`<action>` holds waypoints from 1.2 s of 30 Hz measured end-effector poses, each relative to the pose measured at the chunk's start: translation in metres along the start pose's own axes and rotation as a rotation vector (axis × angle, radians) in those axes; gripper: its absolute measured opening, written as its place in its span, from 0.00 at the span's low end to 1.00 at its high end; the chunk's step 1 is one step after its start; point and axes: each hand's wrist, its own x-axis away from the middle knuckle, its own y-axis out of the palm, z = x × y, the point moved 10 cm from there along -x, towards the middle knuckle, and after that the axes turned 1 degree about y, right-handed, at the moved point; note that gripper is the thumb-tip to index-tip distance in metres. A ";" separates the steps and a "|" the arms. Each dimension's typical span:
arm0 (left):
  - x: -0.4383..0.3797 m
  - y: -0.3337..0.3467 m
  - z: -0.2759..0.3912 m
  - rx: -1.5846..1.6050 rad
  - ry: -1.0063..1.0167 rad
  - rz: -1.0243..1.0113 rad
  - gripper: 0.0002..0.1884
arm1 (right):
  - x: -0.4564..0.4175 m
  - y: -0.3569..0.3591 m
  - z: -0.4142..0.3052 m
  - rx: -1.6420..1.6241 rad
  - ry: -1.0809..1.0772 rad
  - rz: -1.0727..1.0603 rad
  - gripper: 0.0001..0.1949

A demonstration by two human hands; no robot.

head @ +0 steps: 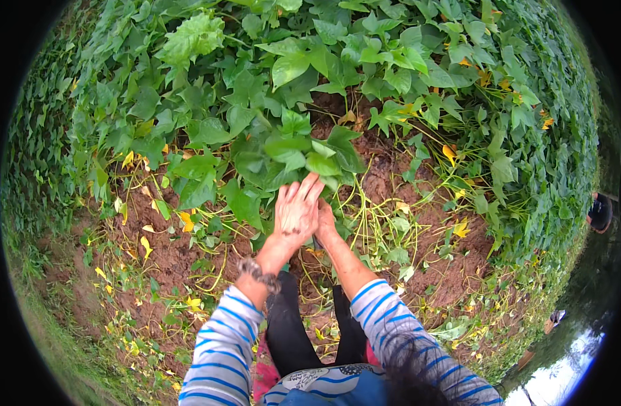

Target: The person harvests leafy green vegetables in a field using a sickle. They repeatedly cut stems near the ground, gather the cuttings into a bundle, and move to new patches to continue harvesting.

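Before me, both hands meet at a bunch of lobed green vine leaves (295, 152) standing up from the foliage. My left hand (296, 210) lies with its back up and its fingers stretched against the base of the bunch; whether it grips any stems is hidden. Close beside it, partly behind it, my right hand (325, 221) has curled fingers, and what they hold cannot be made out. A small dark edge shows under the right wrist, too hidden to name. Cut or bare pale green stems (364, 218) lie just right of the hands.
Dense leafy vines (188, 96) spread ahead and to both sides. Reddish-brown soil (457, 264) carries loose stems and yellow leaves (187, 222). My dark-clad legs (288, 325) are below the hands. At the far right edge is a dark rounded object (600, 213), unclear in kind.
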 end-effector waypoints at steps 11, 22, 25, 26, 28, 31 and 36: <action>-0.017 0.067 -0.151 -0.617 -0.252 -0.389 0.18 | 0.022 -0.063 0.004 0.238 0.109 -0.017 0.23; 0.212 0.025 -0.153 -0.476 -0.486 -0.653 0.10 | -0.008 -0.201 0.009 0.107 0.118 0.309 0.16; 0.301 0.000 -0.175 -0.458 -0.607 -0.333 0.14 | -0.014 -0.161 0.029 -0.534 0.380 0.207 0.06; 0.312 0.006 -0.180 -0.437 -0.657 -0.370 0.15 | -0.005 -0.139 0.009 -0.332 0.386 0.118 0.07; 0.312 0.019 -0.178 -0.390 -0.727 -0.412 0.18 | 0.011 -0.095 -0.014 -0.302 0.441 -0.043 0.15; 0.294 0.051 -0.164 -0.240 -0.803 -0.481 0.23 | 0.028 -0.051 -0.020 -0.470 0.496 -0.202 0.24; 0.192 0.006 -0.061 -0.482 -0.433 -0.401 0.24 | 0.041 -0.063 -0.029 -0.529 0.363 -0.124 0.23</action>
